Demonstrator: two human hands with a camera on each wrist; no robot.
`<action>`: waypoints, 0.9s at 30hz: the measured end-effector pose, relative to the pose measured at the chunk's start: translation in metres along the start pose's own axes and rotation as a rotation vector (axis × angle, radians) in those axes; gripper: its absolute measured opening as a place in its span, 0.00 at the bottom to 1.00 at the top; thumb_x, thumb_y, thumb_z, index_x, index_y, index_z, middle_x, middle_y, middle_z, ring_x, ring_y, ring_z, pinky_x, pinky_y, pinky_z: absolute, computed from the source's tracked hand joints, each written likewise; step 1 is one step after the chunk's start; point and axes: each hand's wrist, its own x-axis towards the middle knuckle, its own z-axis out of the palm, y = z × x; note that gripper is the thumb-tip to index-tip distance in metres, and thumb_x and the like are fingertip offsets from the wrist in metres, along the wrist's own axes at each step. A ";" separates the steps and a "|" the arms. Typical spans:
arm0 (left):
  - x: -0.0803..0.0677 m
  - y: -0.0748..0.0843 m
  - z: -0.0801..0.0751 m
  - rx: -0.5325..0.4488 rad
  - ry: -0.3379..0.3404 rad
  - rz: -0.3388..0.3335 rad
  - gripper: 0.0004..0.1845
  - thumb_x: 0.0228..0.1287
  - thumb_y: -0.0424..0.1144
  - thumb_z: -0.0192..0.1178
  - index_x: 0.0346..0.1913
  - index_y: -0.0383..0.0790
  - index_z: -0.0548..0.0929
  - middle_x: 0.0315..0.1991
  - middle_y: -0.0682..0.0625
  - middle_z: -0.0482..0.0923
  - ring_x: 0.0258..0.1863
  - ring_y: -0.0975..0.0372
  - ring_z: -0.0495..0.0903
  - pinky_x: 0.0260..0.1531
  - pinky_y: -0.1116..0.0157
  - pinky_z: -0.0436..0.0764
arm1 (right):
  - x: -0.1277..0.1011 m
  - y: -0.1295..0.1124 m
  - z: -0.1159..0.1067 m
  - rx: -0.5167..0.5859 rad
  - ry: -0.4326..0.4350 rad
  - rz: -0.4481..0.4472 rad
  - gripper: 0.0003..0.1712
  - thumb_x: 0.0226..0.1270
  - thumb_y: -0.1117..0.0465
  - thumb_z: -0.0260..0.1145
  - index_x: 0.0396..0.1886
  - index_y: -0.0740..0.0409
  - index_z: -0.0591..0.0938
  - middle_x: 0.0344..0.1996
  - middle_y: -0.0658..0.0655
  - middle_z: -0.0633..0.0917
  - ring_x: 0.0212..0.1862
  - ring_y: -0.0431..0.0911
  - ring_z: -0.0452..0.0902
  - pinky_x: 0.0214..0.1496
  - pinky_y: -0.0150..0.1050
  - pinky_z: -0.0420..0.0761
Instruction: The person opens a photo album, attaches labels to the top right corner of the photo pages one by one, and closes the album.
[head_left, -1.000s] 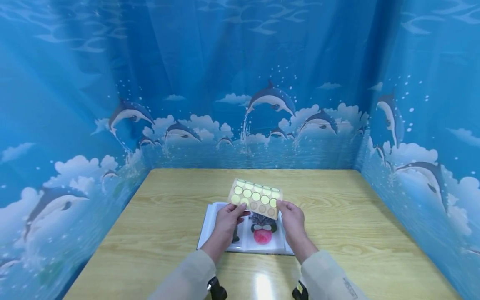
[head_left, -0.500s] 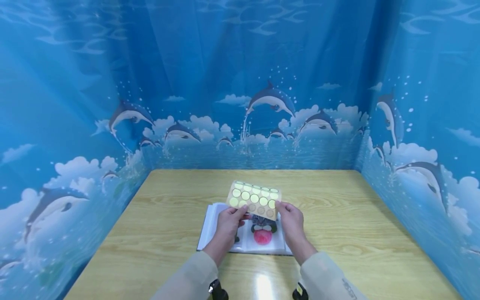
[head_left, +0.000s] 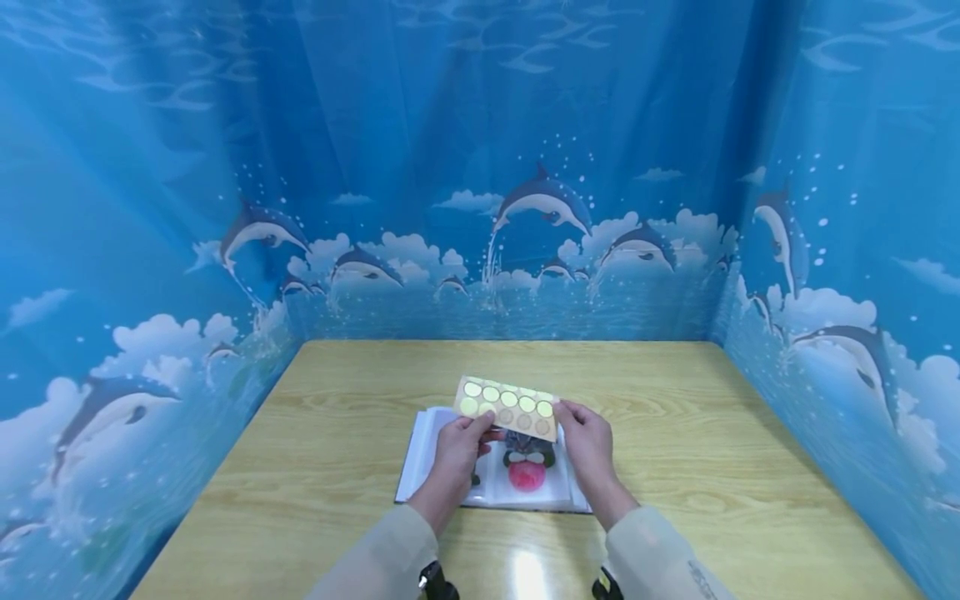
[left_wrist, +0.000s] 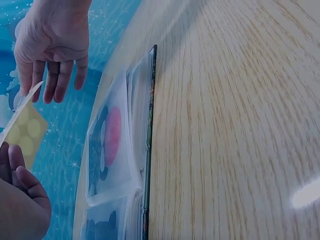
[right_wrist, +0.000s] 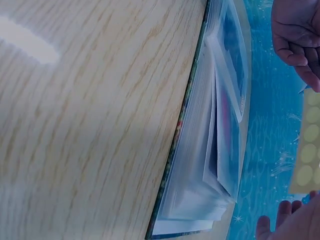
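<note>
A sheet of round yellow stickers is held tilted above an open photo album. Some circles in its lowest row look pale, as if their stickers are gone. My left hand pinches the sheet's lower left edge, thumb on the front. At the right edge, my right hand pinches it with the thumb. In the left wrist view the right hand has its other fingers hanging down. The album's right page shows a picture with a pink ball; the left page is mostly covered by my left hand.
The album lies on a wood-grain table. Behind and on both sides hangs a blue curtain printed with dolphins. Two black objects show near my sleeves at the bottom edge.
The sticker sheet's top edge has come down and the sheet leans flatter, so fewer rows show to the head camera. Both hands keep their hold, almost in place.
</note>
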 end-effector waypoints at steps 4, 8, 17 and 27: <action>0.001 -0.001 -0.001 0.001 0.003 -0.003 0.12 0.68 0.44 0.64 0.35 0.37 0.82 0.33 0.40 0.87 0.36 0.55 0.86 0.40 0.61 0.81 | -0.001 0.002 0.000 -0.115 0.033 -0.104 0.22 0.71 0.55 0.64 0.59 0.63 0.81 0.57 0.65 0.81 0.61 0.57 0.75 0.65 0.53 0.73; 0.001 -0.003 -0.001 -0.001 0.004 0.003 0.12 0.68 0.44 0.64 0.35 0.36 0.83 0.31 0.42 0.87 0.35 0.56 0.86 0.39 0.61 0.81 | -0.005 0.002 0.003 -0.280 0.030 -0.289 0.19 0.69 0.56 0.66 0.55 0.62 0.83 0.56 0.63 0.81 0.60 0.58 0.75 0.65 0.55 0.71; -0.001 -0.003 0.004 0.004 0.003 -0.007 0.13 0.67 0.44 0.64 0.38 0.35 0.85 0.33 0.43 0.87 0.34 0.59 0.85 0.43 0.58 0.81 | -0.017 0.001 0.017 -0.535 0.010 -0.724 0.14 0.62 0.56 0.74 0.44 0.56 0.89 0.51 0.58 0.84 0.54 0.55 0.80 0.60 0.59 0.72; -0.002 -0.004 0.009 -0.032 0.003 -0.002 0.11 0.65 0.42 0.66 0.38 0.35 0.85 0.28 0.49 0.87 0.28 0.64 0.83 0.38 0.64 0.81 | -0.023 -0.001 0.025 -0.546 0.061 -0.857 0.11 0.58 0.57 0.77 0.40 0.55 0.90 0.48 0.57 0.85 0.52 0.53 0.80 0.60 0.56 0.71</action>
